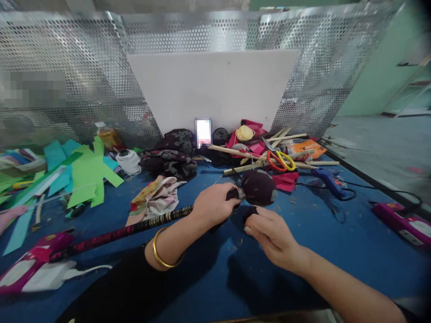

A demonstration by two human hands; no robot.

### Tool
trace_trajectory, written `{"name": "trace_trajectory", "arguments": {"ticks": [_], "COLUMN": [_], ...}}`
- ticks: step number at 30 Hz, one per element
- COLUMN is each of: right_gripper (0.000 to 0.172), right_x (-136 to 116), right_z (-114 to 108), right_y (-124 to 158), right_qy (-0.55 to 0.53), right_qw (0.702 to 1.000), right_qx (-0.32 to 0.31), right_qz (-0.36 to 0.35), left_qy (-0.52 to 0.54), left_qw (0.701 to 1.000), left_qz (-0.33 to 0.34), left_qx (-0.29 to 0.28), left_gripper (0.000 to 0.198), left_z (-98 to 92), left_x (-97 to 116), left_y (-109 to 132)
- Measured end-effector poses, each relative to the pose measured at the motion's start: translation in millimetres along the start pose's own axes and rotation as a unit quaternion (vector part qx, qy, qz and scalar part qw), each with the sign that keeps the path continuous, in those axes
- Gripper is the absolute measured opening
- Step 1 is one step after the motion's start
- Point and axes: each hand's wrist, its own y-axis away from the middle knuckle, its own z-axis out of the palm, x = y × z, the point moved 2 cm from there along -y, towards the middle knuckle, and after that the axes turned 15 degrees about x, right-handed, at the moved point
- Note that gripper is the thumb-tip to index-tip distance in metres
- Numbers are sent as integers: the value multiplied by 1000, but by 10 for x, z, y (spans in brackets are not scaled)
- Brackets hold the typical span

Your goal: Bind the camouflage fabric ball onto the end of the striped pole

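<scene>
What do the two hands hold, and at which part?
The left hand grips the wrapped stick at its top end, under the dark stuffed ball. The right hand pinches a dark cloth scrap.

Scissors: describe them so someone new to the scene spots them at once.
Start at the white board at the back of the blue table, then drop to the heap of wooden sticks below its right corner. The scissors lie across those sticks, left of the blue glue gun; nothing else nearby has one orange and one yellow handle loop.

scissors (281, 159) behind stuffed ball (259, 187) | paper strips (84, 177) far left
</scene>
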Motion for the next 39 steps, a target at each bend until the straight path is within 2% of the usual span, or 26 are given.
{"name": "trace_trajectory", "arguments": {"ticks": [9, 15, 19, 24, 28, 31, 34, 36, 39], "right_gripper": [30, 25, 25, 23, 18, 17, 17, 18, 21], "right_x": [82, 78, 23, -3, -10, 15, 136, 271, 492], "right_z": [91, 21, -150, -489, -727, -766, -716, -666, -580], "right_y": [39, 42, 107, 169, 35, -187, -437, -566, -644], "right_qy": [14, 23, 129, 216, 254, 230, 194, 142, 26], "right_qw": [1000, 998, 989, 973, 963, 968, 977, 985, 988], "right_qx": [11, 10, 27, 18, 69, 91, 79, 56, 29], "right_qz": [20, 49, 66, 84, 56, 41, 47, 75, 152], "left_qy": [-48, -90, -92, -113, -148, -150, -138, -123, -84], "left_qw": [999, 995, 995, 992, 985, 980, 976, 972, 969], "left_qz": [18, 30, 36, 43, 79, 128, 169, 194, 225], "left_qx": [-15, 3, 15, 30, 35, 7, -30, -45, -54], "left_gripper": [23, 28, 29, 27, 26, 24, 22, 19, 18], "left_z": [147, 78, -41, -121, -140, -143, -169, -211, -309], "left_x": [-43, -4, 25, 53, 98, 164, 225, 249, 250], "left_y": [-1, 62, 75, 112, 159, 199, 232, 241, 227]}}
